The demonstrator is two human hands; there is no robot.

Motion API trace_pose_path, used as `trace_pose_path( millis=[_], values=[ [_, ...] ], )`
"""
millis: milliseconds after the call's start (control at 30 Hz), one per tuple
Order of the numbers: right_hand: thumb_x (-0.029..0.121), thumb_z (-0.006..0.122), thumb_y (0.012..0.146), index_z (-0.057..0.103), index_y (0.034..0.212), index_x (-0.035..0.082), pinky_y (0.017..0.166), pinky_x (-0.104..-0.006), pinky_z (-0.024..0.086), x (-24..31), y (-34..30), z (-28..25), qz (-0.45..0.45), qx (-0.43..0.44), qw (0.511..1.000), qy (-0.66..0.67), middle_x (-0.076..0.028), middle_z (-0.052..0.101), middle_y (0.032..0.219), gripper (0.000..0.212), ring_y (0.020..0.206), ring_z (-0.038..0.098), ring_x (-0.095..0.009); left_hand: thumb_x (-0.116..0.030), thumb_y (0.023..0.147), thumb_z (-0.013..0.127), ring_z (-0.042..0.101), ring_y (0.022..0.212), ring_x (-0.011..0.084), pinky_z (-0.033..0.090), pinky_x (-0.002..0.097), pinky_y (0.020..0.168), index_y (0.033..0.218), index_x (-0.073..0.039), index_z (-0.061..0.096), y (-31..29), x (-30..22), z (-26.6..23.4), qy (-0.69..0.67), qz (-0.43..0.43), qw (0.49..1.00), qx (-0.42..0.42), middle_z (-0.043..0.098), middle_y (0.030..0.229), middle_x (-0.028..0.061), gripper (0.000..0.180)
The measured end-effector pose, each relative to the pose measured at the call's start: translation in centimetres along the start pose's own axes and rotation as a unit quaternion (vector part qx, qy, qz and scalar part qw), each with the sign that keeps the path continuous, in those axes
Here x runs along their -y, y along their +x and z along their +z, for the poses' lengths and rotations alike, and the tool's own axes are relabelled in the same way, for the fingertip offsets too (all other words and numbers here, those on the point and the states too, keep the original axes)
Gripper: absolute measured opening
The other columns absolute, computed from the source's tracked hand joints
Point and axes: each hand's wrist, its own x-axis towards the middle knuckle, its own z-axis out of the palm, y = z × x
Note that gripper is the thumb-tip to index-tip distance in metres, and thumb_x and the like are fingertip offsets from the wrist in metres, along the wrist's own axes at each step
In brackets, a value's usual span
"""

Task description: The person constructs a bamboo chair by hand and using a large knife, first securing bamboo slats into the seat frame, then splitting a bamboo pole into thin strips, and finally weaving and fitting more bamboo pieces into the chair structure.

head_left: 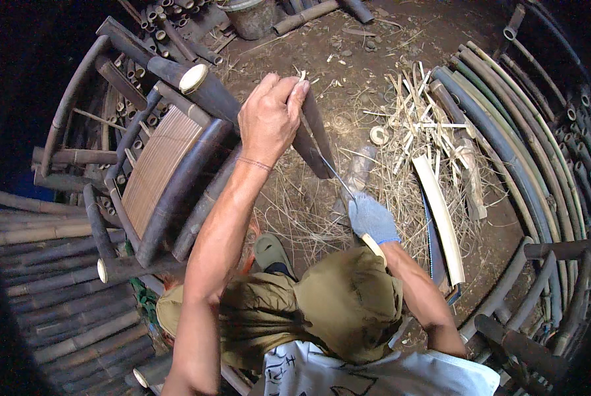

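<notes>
My bare left hand (pixel 268 117) is closed around the upper end of a dark bamboo piece (pixel 316 142), which slants down to the right. A pale cut tip shows beside my thumb. My right hand (pixel 372 219), in a grey-blue knitted glove, grips a long thin knife (pixel 375 245); its light handle end sticks out below the palm. The narrow blade runs up and left from the glove to the bamboo piece, lying along its edge. Whether it has bitten into the bamboo I cannot tell.
A bamboo chair (pixel 160 173) stands close on my left. Pale shavings (pixel 414 125) heap on the dirt floor at right, with a split bamboo strip (pixel 439 218) and a blue-edged saw (pixel 434 247). Long bamboo poles (pixel 526 145) lean beyond. A bucket (pixel 252 20) stands far off.
</notes>
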Motion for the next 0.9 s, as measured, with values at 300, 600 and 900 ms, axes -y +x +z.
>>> trace_pose_path(
  millis=[300, 600, 900],
  values=[
    [0.031, 0.051, 0.094, 0.066, 0.099, 0.003, 0.082, -0.0518, 0.052, -5.8, -0.1, 4.1, 0.064, 0.052, 0.995, -0.050, -0.025, 0.067, 0.102, 0.032, 0.095, 0.064, -0.044, -0.028, 0.096, 0.060, 0.066, 0.084, 0.0328, 0.052, 0.0408, 0.073, 0.100, -0.008, 0.070, 2.1, 3.3, 0.2, -0.021, 0.003, 1.000, 0.009, 0.067, 0.092, 0.0116, 0.023],
    [0.032, 0.050, 0.096, 0.060, 0.110, 0.002, 0.085, -0.0506, 0.049, -7.3, -5.3, -0.9, 0.056, 0.105, 0.993, 0.026, -0.026, 0.064, 0.105, 0.035, 0.098, 0.062, -0.045, -0.030, 0.098, 0.059, 0.068, 0.086, 0.0304, 0.052, 0.0380, 0.077, 0.107, -0.005, 0.069, 9.4, 6.1, -2.8, -0.054, 0.095, 0.994, -0.012, 0.070, 0.092, 0.0157, 0.029],
    [0.026, 0.057, 0.096, 0.062, 0.115, 0.000, 0.081, -0.0391, 0.048, -12.3, -15.5, -3.0, 0.134, -0.047, 0.984, 0.109, -0.018, 0.066, 0.100, 0.033, 0.090, 0.063, -0.030, -0.028, 0.099, 0.059, 0.067, 0.090, 0.0243, 0.051, 0.0324, 0.083, 0.110, -0.002, 0.068, 8.8, 8.4, 0.3, -0.125, 0.106, 0.986, 0.022, 0.070, 0.098, 0.0124, 0.029]
  ],
)
